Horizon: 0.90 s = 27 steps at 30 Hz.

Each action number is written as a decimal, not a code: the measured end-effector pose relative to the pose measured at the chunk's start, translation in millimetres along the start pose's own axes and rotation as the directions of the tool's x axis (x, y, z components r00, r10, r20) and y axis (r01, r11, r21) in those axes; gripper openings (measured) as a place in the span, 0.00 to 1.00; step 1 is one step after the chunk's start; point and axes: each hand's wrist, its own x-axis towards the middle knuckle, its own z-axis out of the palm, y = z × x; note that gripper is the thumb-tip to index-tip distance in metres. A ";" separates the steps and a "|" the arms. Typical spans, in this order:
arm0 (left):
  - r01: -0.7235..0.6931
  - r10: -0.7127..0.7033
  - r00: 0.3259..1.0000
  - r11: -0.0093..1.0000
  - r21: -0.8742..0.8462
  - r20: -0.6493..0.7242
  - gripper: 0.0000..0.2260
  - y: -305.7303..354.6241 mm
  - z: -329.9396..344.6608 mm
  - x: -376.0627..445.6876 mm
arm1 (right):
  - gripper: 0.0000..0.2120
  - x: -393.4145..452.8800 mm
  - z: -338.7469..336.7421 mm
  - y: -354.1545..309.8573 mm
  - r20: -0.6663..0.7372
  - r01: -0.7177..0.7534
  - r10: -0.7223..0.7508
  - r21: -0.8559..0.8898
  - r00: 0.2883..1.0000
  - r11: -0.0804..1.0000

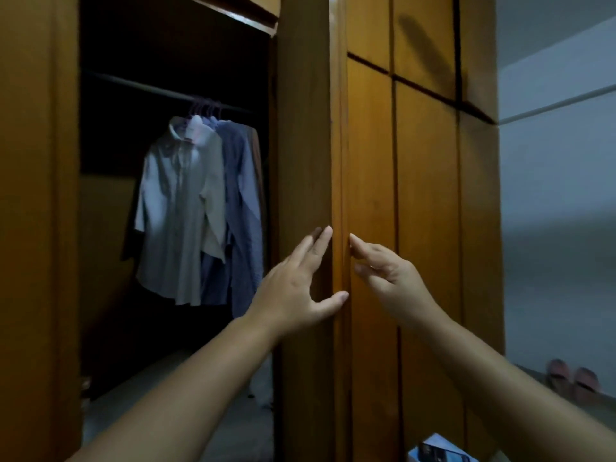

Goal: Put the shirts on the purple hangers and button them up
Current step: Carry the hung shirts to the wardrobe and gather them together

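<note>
A: Wardrobe (423, 201), head view, wooden, its left side standing open and dark inside. Where are the shirts?

B: Shirts (196, 211) hang in a bunch from the rail (143, 86), toward the right end of it, close to the door edge. A pale one faces front, blue ones are packed behind it. Purple hangers (205, 108) hook over the rail above the collars, faint in the gloom.

A: And the hands?

B: Left hand (296, 288) is on the wooden door (303, 145): fingers straight and slightly spread, reaching up its face, thumb stretched out to the right and touching the door's edge strip. Nothing gripped.

A: Right hand?

B: Right hand (386, 271) is just beside it, on the other side of that edge strip. Fingers are loosely bent, tips pointing left at the strip, holding nothing. Whether they actually touch the wood, I cannot tell.

A: Anything else around?

B: Slippers (571, 378), reddish, on the floor by the right edge. A blue box (440, 453) peeks in at the bottom edge.
</note>
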 end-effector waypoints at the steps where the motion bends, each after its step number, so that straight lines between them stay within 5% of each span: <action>1: -0.006 0.007 1.000 1.000 0.012 -0.026 0.41 -5.6 -7.7 -5.7 | 0.23 2.3 8.3 -3.4 0.018 0.020 -0.021 0.023 1.000 1.000; 9: 0.080 -0.066 0.991 0.990 0.120 -0.119 0.41 -59.6 -68.0 -56.0 | 0.33 28.9 86.1 -35.5 0.174 0.155 -0.191 0.203 0.966 0.967; 20: 0.165 -0.095 0.977 0.902 0.400 -0.188 0.37 -153.0 -136.9 -101.3 | 0.28 81.7 214.9 -75.1 0.194 0.335 -0.353 0.117 0.915 0.935; 27: 0.212 -0.164 0.977 0.780 0.589 -0.134 0.37 -223.2 -164.5 -106.7 | 0.32 122.3 283.4 -73.1 0.261 0.402 -0.363 -0.113 0.894 0.909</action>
